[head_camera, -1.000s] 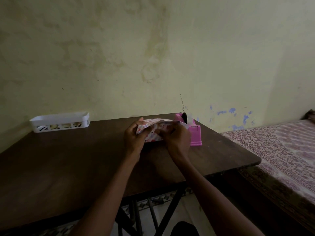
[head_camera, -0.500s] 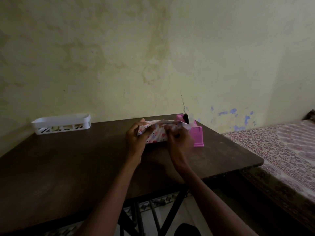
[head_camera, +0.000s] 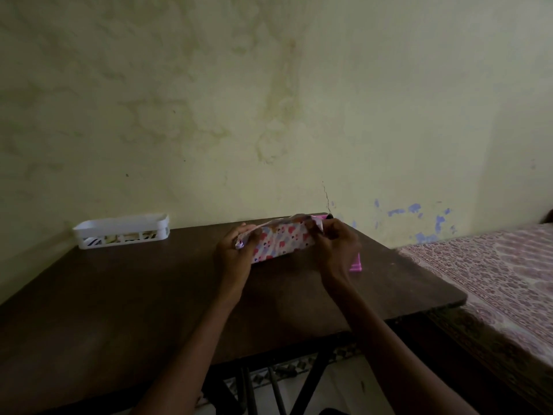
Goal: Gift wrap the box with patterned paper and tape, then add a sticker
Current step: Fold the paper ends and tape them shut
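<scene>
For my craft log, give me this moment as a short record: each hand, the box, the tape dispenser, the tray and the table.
left hand: grips the wrapped box at its left end
right hand: pinches a fold at its right end
wrapped box: heart pattern, held over the table
tape dispenser: pink, mostly hidden behind the right hand
tray: white, far left of the table
table: dark wood
</scene>
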{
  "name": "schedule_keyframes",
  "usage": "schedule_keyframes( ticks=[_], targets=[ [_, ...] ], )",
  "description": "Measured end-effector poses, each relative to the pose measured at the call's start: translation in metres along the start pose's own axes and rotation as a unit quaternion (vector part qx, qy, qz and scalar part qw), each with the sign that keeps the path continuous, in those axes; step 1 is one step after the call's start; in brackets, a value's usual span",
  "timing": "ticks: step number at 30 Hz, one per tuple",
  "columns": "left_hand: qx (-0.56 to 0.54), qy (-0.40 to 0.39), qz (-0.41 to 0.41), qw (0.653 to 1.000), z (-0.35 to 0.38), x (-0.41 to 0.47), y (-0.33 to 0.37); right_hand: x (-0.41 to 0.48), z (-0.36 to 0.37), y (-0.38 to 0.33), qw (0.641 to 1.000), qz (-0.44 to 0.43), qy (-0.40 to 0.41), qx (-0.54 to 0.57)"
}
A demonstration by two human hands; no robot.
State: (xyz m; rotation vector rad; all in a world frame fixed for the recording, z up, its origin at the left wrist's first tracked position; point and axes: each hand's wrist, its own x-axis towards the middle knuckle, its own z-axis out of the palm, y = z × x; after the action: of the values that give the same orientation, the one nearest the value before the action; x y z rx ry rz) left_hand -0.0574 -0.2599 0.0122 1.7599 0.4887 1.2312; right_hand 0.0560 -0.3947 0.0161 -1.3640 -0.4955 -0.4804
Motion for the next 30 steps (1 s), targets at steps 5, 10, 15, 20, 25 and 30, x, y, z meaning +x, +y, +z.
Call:
schedule_keyframes(
  ticks=[5, 10, 15, 20, 25, 30],
  targets=[
    [0.208, 0.066, 0.129, 0.967, -0.03, -0.004, 0.028, 0.007, 0.012, -0.022, 0.987, -0.141, -0.009, -0.075],
    [0.341, -0.072, 0.004, 0.937, -0.055, -0.003, 0.039, 0.009, 0.031, -0.057, 0.935, -0.311, -0.076, -0.156],
    [0.302, -0.156, -0.075, 0.938, -0.073, -0.004, 0.022, -0.01, 0.044, -0.067, 0.889, -0.388, -0.126, -0.207],
    [0.15, -0.099, -0.189, 0.965, -0.087, 0.0, -0.008, -0.019, 0.047, -0.053, 0.886, -0.357, -0.169, -0.242],
    [0.045, -0.063, -0.229, 0.97, -0.078, 0.0, -0.025, -0.015, 0.04, -0.025, 0.919, -0.287, -0.166, -0.211],
    [0.017, -0.027, -0.167, 0.985, -0.059, 0.003, -0.03, -0.02, 0.026, 0.0, 0.964, -0.195, -0.139, -0.114]
  ],
)
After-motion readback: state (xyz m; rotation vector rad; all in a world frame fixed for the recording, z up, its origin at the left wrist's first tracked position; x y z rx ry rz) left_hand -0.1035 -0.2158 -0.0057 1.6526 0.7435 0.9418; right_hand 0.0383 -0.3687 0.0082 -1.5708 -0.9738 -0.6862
